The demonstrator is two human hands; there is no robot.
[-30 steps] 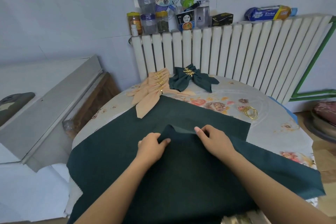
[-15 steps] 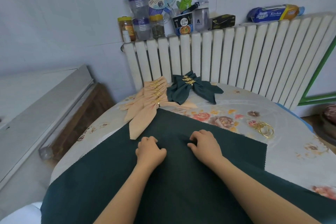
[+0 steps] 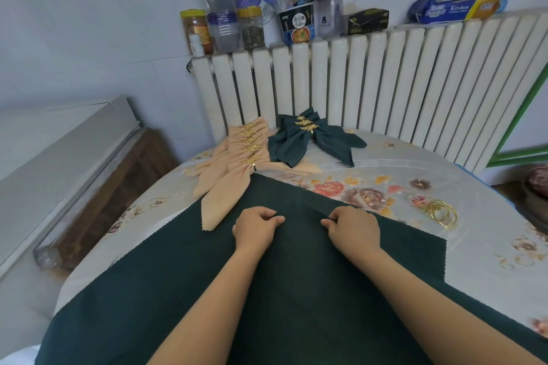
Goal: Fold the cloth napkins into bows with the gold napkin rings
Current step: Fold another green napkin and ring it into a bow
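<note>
A large dark green napkin lies spread over the near half of the floral table, folded over on itself. My left hand and my right hand rest on it side by side, fingers curled, each pinching the folded cloth near its far corner. Finished bows lie at the back: several peach ones and dark green ones, all with gold leaf rings. Loose gold napkin rings lie on the table right of my right hand.
A white radiator stands behind the table, its top crowded with jars, bottles and a kitchen roll pack. A grey cabinet and a wooden board stand to the left.
Both hands carried the near corner of the green napkin away from me to its far corner, closing the fold, then moved apart along it. The camera tilted closer.
</note>
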